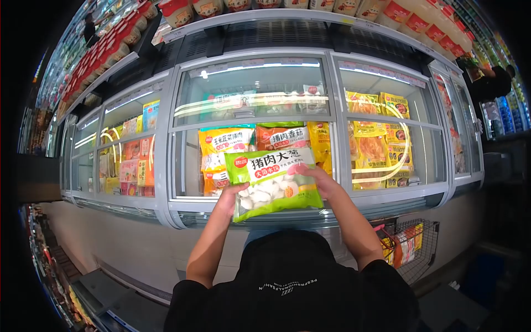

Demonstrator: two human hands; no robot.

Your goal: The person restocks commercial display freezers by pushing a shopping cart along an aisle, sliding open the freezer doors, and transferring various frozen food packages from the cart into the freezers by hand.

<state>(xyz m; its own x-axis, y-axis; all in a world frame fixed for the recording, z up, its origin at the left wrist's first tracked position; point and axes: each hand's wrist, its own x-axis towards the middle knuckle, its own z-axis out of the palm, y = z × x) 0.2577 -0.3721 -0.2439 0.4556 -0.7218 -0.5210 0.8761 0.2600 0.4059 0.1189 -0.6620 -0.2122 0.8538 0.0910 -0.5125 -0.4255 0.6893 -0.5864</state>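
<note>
A green and white bag of frozen dumplings (271, 182) is held up in front of me, its printed face and clear window turned toward me. My left hand (229, 199) grips its left edge, thumb on the front and the other fingers hidden behind. On the right side, my right hand (316, 178) is closed around the bag's edge, with its thumb across the front near the top. Just beyond the bag, inside the freezer, lie a yellow dumpling bag (225, 141) and an orange-red dumpling bag (281, 136), partly covered by the held one.
A glass-fronted freezer (332, 118) spans the view, with yellow food packs (371, 146) in its right section and boxes (130, 149) at left. Jars (207, 8) and bottles (420, 25) line the shelf above. A wire shopping basket (426, 249) with packages sits low at right. Another person (495, 80) stands far right.
</note>
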